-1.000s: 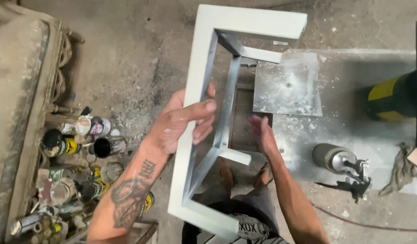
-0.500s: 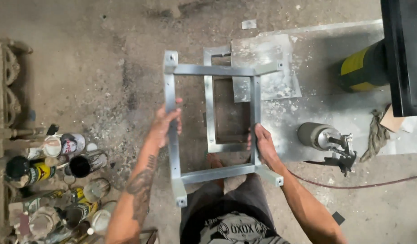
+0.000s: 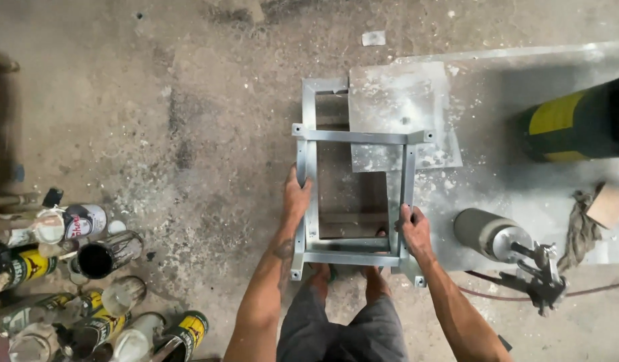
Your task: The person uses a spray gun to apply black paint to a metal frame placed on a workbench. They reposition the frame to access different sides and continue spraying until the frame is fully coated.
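A silver-grey metal frame (image 3: pixel 353 137) made of angle bars stands on the concrete floor in front of me. My left hand (image 3: pixel 296 196) grips its left upright bar. My right hand (image 3: pixel 412 229) grips the right upright bar, lower down. Under and behind the frame lies a paint-speckled metal sheet (image 3: pixel 400 114). My knees and feet show just below the frame's near bar (image 3: pixel 349 257).
Several paint cans and bottles (image 3: pixel 88 255) crowd the floor at lower left. A spray gun with a metal cup (image 3: pixel 504 245) and hose lies to the right, beside a rag (image 3: pixel 581 228). A dark cylinder with a yellow band (image 3: pixel 577 124) lies at upper right.
The frame was held up tilted close to the camera; it has been turned and lowered onto the floor. Both hands have shifted to its two side bars.
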